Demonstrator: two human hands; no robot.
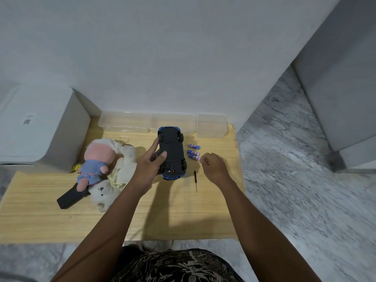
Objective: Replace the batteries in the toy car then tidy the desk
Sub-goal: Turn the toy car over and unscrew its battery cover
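- The left hand (151,159) grips the toy car (172,153) from its side, the thumb over the black underside and the fingers on the far side. The car is upside down, wheels up, probably so that the battery cover faces the person.
- The car seems to be a little above the wooden desk (40,216), or resting on it; I cannot tell which.
- The right hand (213,166) has its fingers curled, with the fingertips at the nearest of the three blue batteries (194,152). I cannot tell if it already pinches one.
- The batteries lie in a short row just beside the car, on the side away from the gripping palm, so they are easy to reach.
- A small screwdriver (195,180) lies on the desk just beside the right hand, on the near side, probably ready for the cover screw.
- Beyond the left wrist lie a pink doll (94,157), a white teddy bear (103,193) and a black remote (70,197), which probably wait for tidying.
- Clear plastic boxes (162,124) stand beyond the car, by the wall.
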